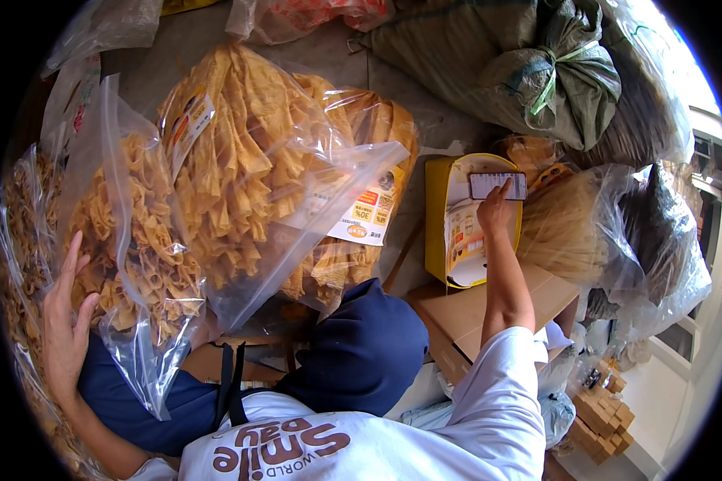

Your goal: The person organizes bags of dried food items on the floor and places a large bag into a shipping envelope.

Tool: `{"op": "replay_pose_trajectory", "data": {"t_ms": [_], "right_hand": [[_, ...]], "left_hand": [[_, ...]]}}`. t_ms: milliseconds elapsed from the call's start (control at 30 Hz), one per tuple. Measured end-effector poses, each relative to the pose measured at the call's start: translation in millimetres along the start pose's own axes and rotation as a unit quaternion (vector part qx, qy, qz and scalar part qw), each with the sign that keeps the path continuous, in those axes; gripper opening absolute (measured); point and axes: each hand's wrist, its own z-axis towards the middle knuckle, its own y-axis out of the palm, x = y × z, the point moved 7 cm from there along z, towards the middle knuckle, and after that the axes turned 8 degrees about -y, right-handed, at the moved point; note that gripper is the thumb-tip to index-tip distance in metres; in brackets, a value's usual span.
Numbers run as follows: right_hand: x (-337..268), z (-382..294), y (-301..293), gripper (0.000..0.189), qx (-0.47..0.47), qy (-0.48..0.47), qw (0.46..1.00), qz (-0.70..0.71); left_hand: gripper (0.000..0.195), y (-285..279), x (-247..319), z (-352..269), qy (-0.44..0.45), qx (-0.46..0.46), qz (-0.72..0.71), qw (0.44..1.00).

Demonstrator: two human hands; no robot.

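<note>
My right hand [496,210] reaches out with its index finger on the lit screen of a smartphone [481,187]. The phone rests at the far end of an open yellow-edged carton [434,222] with a printed inside. My left hand [63,324] is raised with its fingers apart and holds nothing. It is beside a clear zip bag [133,240] of curled, yellow-brown dried strips; I cannot tell whether it touches the bag. Right of that stands a larger clear bag of long dried yellow sheets [234,162], with printed labels [361,213].
A brown cardboard box [517,300] lies under my right forearm. Tied green woven sacks [535,84] lie at the far right. Beyond the carton is a clear bag of pale thin strands [565,222]. Small brown boxes [601,415] are stacked at lower right. More bagged strips [21,240] line the left.
</note>
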Motion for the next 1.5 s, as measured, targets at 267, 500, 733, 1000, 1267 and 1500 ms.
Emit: {"op": "replay_pose_trajectory", "data": {"t_ms": [267, 500, 733, 1000, 1267, 1500], "right_hand": [[-2.4, -8.1, 3.6, 0.035, -0.015, -0.003, 1.0, 0.009], [-0.8, -7.8, -0.9, 0.032, -0.012, 0.022, 1.0, 0.005], [-3.0, -10.1, -1.7, 0.031, -0.003, 0.013, 1.0, 0.012], [0.0, -3.4, -14.2, 0.031, 0.017, 0.026, 1.0, 0.004], [16.8, 9.9, -12.6, 0.028, 0.048, 0.012, 0.999, 0.002], [8.2, 4.1, -10.5, 0.024, 0.039, 0.006, 0.999, -0.012]], "left_hand": [[0.064, -1.2, -0.8, -1.2, -0.003, -0.001, 0.009, 1.0], [0.064, 1.6, -3.1, 1.1, -0.004, 0.001, 0.011, 1.0], [0.064, 0.6, -1.0, 0.7, -0.001, -0.002, 0.009, 1.0], [0.063, 0.9, -0.4, 1.2, -0.002, -0.003, 0.01, 1.0], [0.062, 1.0, -0.7, 2.5, -0.001, -0.007, 0.017, 1.0], [0.062, 0.9, -1.9, 1.4, -0.007, -0.007, 0.01, 1.0]]}}
